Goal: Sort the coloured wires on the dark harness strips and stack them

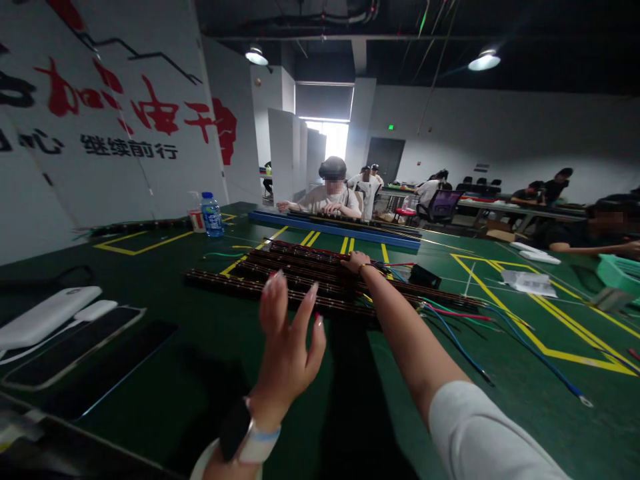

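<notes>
My left hand (287,340) is raised above the near part of the table, with its fingers spread and nothing in them. A watch (237,427) is on that wrist. Stretched farther forward, my right hand (359,262) bends its fingers over a dark wire bundle (315,249) at the far side of several long dark bundles. Its fingertips are partly hidden. The bundles lie side by side, roughly crosswise to me. From their right end come blue wires (453,340) with metal lugs, a red wire (463,315) and green ones.
Phones (110,367) and a white power bank (50,317) lie at the left. A blue-labelled bottle (212,215) stands behind them. Across the table a person sits at a blue trough (335,230). At the right are a plastic bag (529,283) and a green basket (617,273).
</notes>
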Action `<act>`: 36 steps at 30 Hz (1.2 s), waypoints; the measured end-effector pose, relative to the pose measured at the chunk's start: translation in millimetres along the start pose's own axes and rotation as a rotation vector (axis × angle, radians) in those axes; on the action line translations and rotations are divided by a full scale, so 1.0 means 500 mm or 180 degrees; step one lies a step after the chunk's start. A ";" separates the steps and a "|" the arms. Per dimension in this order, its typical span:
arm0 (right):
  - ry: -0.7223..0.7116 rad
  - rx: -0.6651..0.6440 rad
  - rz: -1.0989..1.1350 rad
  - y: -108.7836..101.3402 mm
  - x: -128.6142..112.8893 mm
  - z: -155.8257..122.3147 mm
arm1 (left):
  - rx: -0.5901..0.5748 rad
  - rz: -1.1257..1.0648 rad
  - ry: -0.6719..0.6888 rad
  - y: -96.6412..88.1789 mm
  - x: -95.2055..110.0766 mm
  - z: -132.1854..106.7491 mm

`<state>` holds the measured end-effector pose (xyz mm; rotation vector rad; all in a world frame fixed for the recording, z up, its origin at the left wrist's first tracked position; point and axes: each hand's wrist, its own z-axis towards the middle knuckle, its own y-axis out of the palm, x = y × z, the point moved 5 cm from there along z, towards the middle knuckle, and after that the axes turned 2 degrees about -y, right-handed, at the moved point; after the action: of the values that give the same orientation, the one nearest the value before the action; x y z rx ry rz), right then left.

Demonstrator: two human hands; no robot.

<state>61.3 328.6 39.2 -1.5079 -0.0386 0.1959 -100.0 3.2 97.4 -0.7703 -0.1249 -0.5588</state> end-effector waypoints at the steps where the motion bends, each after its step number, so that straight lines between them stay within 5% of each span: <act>1: -0.0011 -0.0048 0.0003 0.007 -0.001 0.010 | 0.0103 0.0103 -0.0119 0.018 -0.015 0.028; 4: -0.0036 -0.0166 0.0020 0.025 -0.003 0.033 | -0.0372 0.0362 0.0041 0.104 -0.072 0.094; 7: -0.0064 -0.0254 0.0035 0.036 0.006 0.052 | -0.1117 0.0558 0.0565 0.185 -0.145 0.111; 13: -0.0087 -0.0220 -0.0042 0.042 0.034 0.091 | -0.1635 0.0654 0.0648 0.241 -0.261 0.114; 22: -0.0120 -0.0268 -0.0032 0.054 0.030 0.135 | -0.1765 0.0454 0.0672 0.260 -0.276 0.132; 36: -0.0270 -0.0170 -0.0031 0.058 0.029 0.109 | -0.1533 0.0542 0.0744 0.284 -0.267 0.137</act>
<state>64.5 386.2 12.4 -1.5516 -0.1197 0.2526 -133.1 190.5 16.8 -1.1628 0.3000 -0.5175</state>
